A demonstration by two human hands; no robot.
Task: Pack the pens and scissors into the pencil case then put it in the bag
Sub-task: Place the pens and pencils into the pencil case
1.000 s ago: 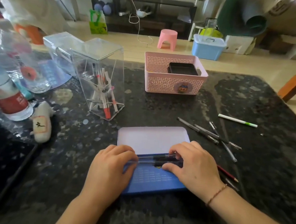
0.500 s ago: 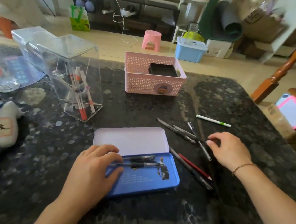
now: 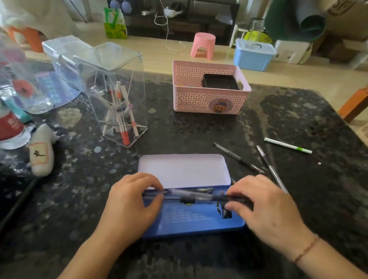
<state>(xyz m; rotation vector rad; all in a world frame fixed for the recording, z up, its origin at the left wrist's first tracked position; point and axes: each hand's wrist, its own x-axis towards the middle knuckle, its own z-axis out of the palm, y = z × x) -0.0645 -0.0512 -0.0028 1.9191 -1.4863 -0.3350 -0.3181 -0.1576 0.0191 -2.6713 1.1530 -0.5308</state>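
A blue pencil case (image 3: 193, 223) lies open in front of me, its pale lilac lid (image 3: 184, 169) folded back. Several dark pens (image 3: 192, 196) lie across its upper part. My left hand (image 3: 130, 206) rests on the case's left end, fingertips on the pen tips. My right hand (image 3: 266, 211) grips the right ends of the pens and lays them into the case. Two dark pens (image 3: 239, 158) (image 3: 270, 168) and a white pen with a green band (image 3: 288, 145) lie loose on the table to the right. No scissors or bag can be made out.
A clear acrylic holder (image 3: 115, 92) with red-tipped pens stands at the left. A pink basket (image 3: 209, 101) with a black tray sits behind the case. Bottles (image 3: 0, 119) and a small plush toy (image 3: 42, 150) crowd the left edge of the dark stone table (image 3: 308, 196).
My right hand had reached out to the loose pens on the right and has come back to the case holding pens. Fewer pens lie loose there now. The left hand stayed on the case.
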